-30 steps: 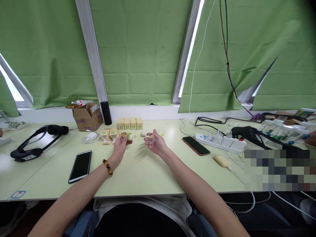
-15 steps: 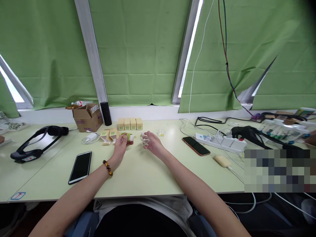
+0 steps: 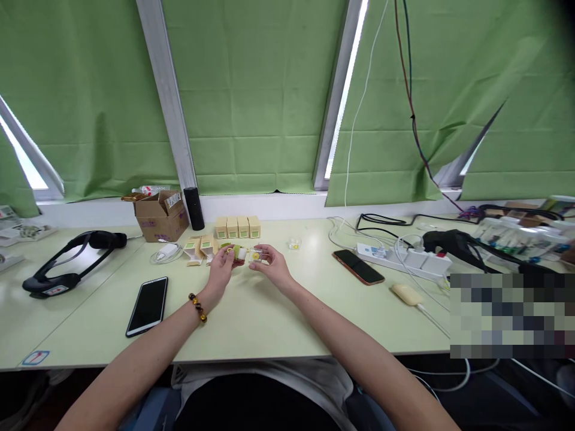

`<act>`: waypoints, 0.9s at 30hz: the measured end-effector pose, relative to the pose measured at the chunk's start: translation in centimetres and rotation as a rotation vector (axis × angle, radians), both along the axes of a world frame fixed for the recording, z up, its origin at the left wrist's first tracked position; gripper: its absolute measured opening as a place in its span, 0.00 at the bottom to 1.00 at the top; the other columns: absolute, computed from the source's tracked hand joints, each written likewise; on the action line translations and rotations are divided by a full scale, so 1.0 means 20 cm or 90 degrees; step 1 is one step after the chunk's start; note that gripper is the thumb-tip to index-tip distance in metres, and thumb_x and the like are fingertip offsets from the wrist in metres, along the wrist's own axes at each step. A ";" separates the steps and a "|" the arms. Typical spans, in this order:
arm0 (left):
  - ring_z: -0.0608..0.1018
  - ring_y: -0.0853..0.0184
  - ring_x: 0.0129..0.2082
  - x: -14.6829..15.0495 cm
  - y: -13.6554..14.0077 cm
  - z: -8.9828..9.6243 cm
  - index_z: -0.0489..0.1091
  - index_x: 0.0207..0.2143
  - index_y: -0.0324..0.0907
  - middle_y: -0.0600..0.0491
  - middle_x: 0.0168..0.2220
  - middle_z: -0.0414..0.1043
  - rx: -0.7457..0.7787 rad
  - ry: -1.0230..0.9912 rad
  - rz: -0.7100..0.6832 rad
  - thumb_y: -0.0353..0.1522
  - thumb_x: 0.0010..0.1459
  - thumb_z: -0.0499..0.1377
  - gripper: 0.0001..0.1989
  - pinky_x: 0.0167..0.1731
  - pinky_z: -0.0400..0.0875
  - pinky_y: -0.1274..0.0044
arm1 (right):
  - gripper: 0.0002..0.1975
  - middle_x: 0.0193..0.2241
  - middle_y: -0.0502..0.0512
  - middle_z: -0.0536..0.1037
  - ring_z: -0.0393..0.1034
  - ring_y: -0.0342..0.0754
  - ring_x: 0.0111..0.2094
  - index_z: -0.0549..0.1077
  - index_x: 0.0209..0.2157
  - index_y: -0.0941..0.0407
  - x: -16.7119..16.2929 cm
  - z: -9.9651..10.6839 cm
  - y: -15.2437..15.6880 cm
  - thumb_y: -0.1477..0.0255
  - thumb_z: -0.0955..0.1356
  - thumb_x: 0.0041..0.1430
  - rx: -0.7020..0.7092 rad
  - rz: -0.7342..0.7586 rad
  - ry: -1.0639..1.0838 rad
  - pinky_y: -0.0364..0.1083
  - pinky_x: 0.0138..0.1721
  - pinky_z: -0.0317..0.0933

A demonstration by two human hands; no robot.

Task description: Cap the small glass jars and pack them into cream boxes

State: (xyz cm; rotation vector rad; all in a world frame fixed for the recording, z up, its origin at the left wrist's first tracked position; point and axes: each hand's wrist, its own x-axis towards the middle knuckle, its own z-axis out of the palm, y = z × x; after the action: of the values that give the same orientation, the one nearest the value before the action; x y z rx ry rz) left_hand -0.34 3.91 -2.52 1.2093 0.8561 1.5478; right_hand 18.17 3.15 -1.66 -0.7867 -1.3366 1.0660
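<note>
My left hand (image 3: 219,268) wears a bead bracelet and is closed on a small green-and-white item (image 3: 241,254) whose kind I cannot make out. Facing it, my right hand (image 3: 275,267) pinches a small clear container (image 3: 256,255) with a yellow mark. Only a small gap shows between the two held things. Just behind my left hand are two opened small cardboard boxes (image 3: 193,249). Several closed small cardboard boxes (image 3: 238,227) stand in a row farther back. To the right of my right hand, a second clear container (image 3: 294,244) rests on the table.
On the table's left lie a headset (image 3: 74,263), a phone (image 3: 147,305) and a charger with cable (image 3: 167,251). Behind stand a carton (image 3: 160,216) and a black cylinder (image 3: 194,208). At right are another phone (image 3: 358,267), a power strip (image 3: 402,260) and a cream-coloured device (image 3: 406,294).
My right hand has moved slightly left and turned, bringing the clear container closer to the green-and-white item. My left hand keeps its hold and has hardly moved.
</note>
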 end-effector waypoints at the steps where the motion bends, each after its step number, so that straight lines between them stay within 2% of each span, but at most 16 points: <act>1: 0.83 0.63 0.35 0.00 0.00 0.00 0.69 0.53 0.39 0.47 0.41 0.80 -0.001 -0.001 0.000 0.51 0.56 0.68 0.32 0.46 0.81 0.63 | 0.31 0.44 0.53 0.78 0.74 0.51 0.46 0.74 0.45 0.51 0.00 -0.01 0.01 0.71 0.81 0.35 -0.004 0.012 0.009 0.54 0.49 0.74; 6: 0.83 0.63 0.36 0.00 -0.01 0.01 0.69 0.52 0.39 0.47 0.42 0.80 0.005 0.005 -0.011 0.51 0.56 0.68 0.31 0.46 0.81 0.63 | 0.29 0.47 0.53 0.73 0.73 0.50 0.46 0.72 0.45 0.49 -0.01 -0.06 0.02 0.72 0.79 0.39 0.005 0.013 0.013 0.55 0.48 0.76; 12: 0.83 0.63 0.39 0.01 -0.03 0.02 0.70 0.48 0.39 0.47 0.41 0.79 0.017 0.024 -0.015 0.51 0.55 0.68 0.29 0.46 0.81 0.66 | 0.27 0.49 0.51 0.67 0.72 0.48 0.47 0.69 0.44 0.49 -0.03 -0.05 -0.02 0.73 0.77 0.41 0.020 0.034 0.012 0.53 0.48 0.76; 20: 0.82 0.61 0.40 0.02 -0.03 0.01 0.70 0.48 0.40 0.48 0.40 0.79 0.058 0.090 -0.018 0.52 0.56 0.67 0.29 0.42 0.81 0.67 | 0.27 0.49 0.51 0.66 0.71 0.47 0.46 0.67 0.44 0.49 -0.04 -0.05 -0.03 0.74 0.77 0.41 0.027 0.050 0.026 0.51 0.46 0.76; 27: 0.82 0.63 0.38 0.03 -0.04 0.01 0.71 0.45 0.40 0.48 0.40 0.79 0.073 0.088 -0.006 0.53 0.55 0.67 0.28 0.43 0.80 0.67 | 0.28 0.49 0.50 0.66 0.72 0.47 0.46 0.66 0.44 0.49 -0.05 -0.05 -0.04 0.75 0.77 0.41 0.017 0.063 0.028 0.49 0.44 0.76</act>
State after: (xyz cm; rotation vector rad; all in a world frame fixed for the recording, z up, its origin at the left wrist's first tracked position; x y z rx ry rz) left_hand 0.17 3.18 -2.25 1.4151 0.8592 1.5371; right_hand 17.23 2.30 -2.64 -0.6791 -1.3622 1.1343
